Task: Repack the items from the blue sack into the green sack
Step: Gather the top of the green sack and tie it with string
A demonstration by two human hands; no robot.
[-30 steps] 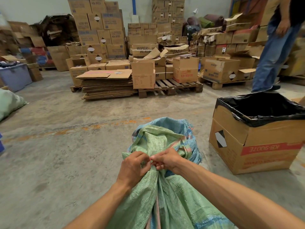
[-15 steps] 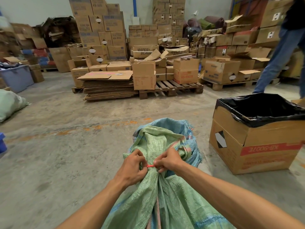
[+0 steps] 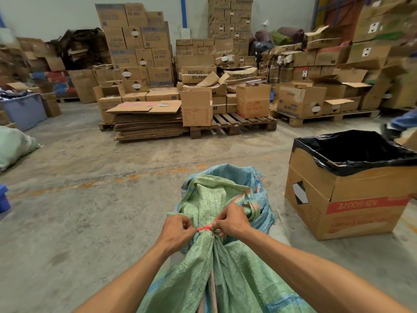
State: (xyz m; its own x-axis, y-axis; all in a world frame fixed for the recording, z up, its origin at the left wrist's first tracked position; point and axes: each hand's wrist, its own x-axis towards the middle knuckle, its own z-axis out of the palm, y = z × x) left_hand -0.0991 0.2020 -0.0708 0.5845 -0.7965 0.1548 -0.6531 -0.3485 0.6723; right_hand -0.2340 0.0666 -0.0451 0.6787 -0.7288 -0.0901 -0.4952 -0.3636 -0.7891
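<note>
Now both hands pinch a red tie around the gathered neck of the green sack.

Left hand (image 3: 178, 231) and right hand (image 3: 232, 221) each curl their fingers on an end of the red tie (image 3: 205, 227), drawn taut between them. The green sack (image 3: 216, 272) stands on the concrete floor (image 3: 90, 211); the blue sack (image 3: 237, 175) lies crumpled just behind it. A black-lined cardboard box (image 3: 352, 195) sits near to the right.
</note>
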